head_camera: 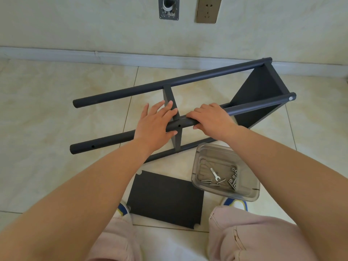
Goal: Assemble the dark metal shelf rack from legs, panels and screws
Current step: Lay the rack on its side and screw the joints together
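Knees: a person's legs in pale pink trousers point(254, 236) fill the bottom edge, with shoe tips just beyond them.
Loose panel: a dark flat panel point(165, 197) lies on the tiled floor point(47, 119) between the feet, not yet fitted.
Tray: a clear plastic tray point(254, 193) sits just right of the panel, holding long screws point(212, 182), nuts and a small flat wrench point(214, 174).
Rack: the part-built rack point(258, 95) lies on its side further out, near the wall point(94, 25).
Done: one panel stands fixed at the rack's right end and a second point(170, 96) sits midway between the legs.
Left to do: the open screw hole point(179, 126) on the near leg point(105, 140) at the middle panel suggests that joint is unscrewed; the loose panel belongs at the bare left end, probably.
Left hand: the left hand point(156, 125) reaches forward, fingers spread and lying flat over the near leg and middle panel, thumb under the leg.
Right hand: the right hand point(211, 118) grips the same leg just right of the hole, fingers curled over the top.
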